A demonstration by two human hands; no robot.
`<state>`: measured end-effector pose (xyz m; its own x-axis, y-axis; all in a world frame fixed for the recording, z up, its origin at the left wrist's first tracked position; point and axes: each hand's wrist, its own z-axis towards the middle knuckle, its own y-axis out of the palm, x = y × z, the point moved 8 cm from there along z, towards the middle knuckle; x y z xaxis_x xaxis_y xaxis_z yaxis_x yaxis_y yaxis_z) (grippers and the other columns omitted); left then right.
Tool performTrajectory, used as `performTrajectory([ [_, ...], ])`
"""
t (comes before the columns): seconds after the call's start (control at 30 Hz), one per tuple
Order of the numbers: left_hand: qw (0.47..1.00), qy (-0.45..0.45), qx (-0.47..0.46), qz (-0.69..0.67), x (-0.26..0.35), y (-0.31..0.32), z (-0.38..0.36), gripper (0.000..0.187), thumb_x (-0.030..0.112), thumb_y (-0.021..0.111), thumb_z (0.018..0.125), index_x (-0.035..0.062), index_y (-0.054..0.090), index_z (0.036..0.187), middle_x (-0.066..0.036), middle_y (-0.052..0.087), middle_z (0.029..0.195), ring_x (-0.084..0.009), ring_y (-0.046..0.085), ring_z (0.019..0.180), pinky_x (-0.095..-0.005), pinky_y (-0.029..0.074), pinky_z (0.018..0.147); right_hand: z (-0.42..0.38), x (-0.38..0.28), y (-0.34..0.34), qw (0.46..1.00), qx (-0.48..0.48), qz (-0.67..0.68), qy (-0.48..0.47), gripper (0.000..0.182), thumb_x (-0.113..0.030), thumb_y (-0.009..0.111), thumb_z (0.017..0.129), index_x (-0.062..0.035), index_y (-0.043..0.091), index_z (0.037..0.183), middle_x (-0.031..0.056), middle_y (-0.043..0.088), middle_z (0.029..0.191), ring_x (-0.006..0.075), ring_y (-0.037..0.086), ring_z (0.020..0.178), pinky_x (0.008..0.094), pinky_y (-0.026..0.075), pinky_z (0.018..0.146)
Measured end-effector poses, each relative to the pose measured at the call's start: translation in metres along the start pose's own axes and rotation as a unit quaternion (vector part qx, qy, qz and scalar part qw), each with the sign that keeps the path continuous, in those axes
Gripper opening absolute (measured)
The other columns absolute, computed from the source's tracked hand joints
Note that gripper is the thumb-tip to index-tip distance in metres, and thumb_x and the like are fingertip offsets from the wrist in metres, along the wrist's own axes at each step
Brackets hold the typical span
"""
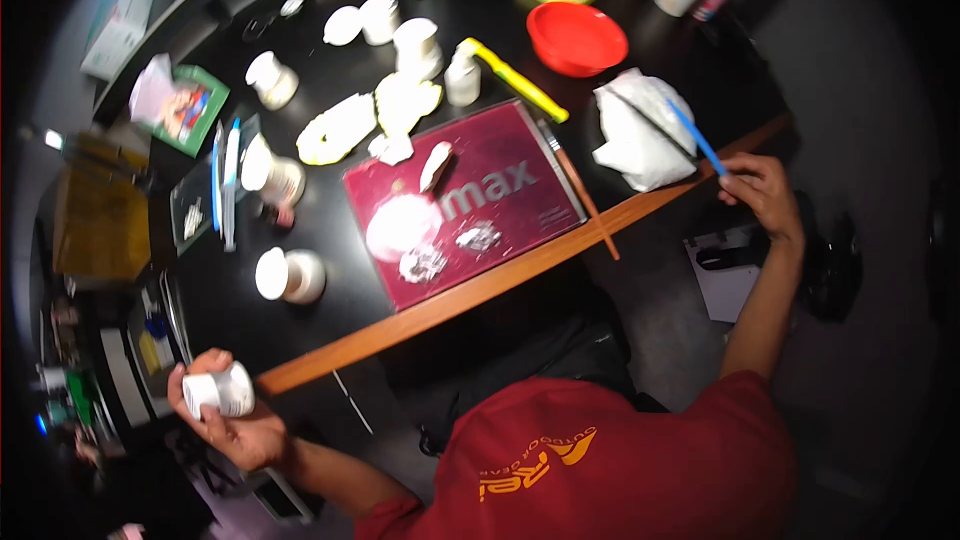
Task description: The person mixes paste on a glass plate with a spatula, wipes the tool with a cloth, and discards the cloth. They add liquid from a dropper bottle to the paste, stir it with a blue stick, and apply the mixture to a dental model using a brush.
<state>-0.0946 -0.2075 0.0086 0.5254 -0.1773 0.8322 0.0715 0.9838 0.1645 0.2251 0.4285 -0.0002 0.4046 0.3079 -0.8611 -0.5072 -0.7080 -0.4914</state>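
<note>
The left hand's grip is half-curled around a small white cylindrical jar, off the desk's edge. The right hand's grip pinches a slim blue stick-shaped tool, its far end over crumpled white sheeting. Between the hands lies a maroon rectangular board bearing crinkled foil pieces.

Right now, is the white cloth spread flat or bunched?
Bunched: the white cloth sits in a rumpled mound near your right hand, folds and creases showing.
</note>
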Motion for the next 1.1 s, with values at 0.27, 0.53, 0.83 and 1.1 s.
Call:
performTrajectory([
  [0.27,0.990,-0.060,-0.125,-0.041,0.023,0.090,-0.049,0.055,0.032,0.056,0.096,-0.0070,0.044,0.132,-0.022,0.062,0.091,-0.0253,0.057,0.089,-0.0374,0.047,0.082,-0.022,-0.003,-0.035,0.973,0.202,0.064,-0.087,0.027,-0.009,0.069,0.102,0.0038,0.073,0.125,0.0083,0.075,0.095,0.0086,0.066,0.074,0.0210,0.048,0.064],
  [0.53,0.976,-0.144,-0.153,-0.058,0.010,0.144,-0.079,0.074,0.067,0.058,0.101,-0.0053,0.056,0.116,-0.017,0.065,0.091,-0.0206,0.066,0.076,-0.0311,0.051,0.068,-0.052,-0.059,0.020,0.900,0.190,0.292,-0.264,0.024,-0.010,0.055,0.108,0.0048,0.069,0.121,0.0105,0.065,0.089,0.0135,0.058,0.071,0.0225,0.044,0.063],
  [0.83,0.977,-0.084,-0.190,-0.053,0.009,0.178,-0.086,0.059,0.041,0.035,0.114,-0.0095,0.065,0.107,-0.018,0.072,0.086,-0.0215,0.070,0.072,-0.0321,0.056,0.066,-0.087,-0.142,0.174,0.880,0.049,0.371,-0.294,0.031,-0.029,0.045,0.114,0.0013,0.050,0.115,0.0137,0.055,0.075,0.0159,0.054,0.056,0.0291,0.053,0.046],
  [1.1,0.977,0.026,-0.197,0.080,0.020,0.176,-0.091,0.063,0.045,0.037,0.115,-0.0086,0.067,0.102,-0.018,0.070,0.083,-0.0219,0.070,0.070,-0.0317,0.055,0.063,-0.120,-0.191,0.229,0.850,0.026,0.272,-0.451,0.024,-0.013,0.067,0.103,0.0045,0.052,0.110,0.0127,0.065,0.074,0.0199,0.066,0.053,0.0300,0.056,0.048],
])
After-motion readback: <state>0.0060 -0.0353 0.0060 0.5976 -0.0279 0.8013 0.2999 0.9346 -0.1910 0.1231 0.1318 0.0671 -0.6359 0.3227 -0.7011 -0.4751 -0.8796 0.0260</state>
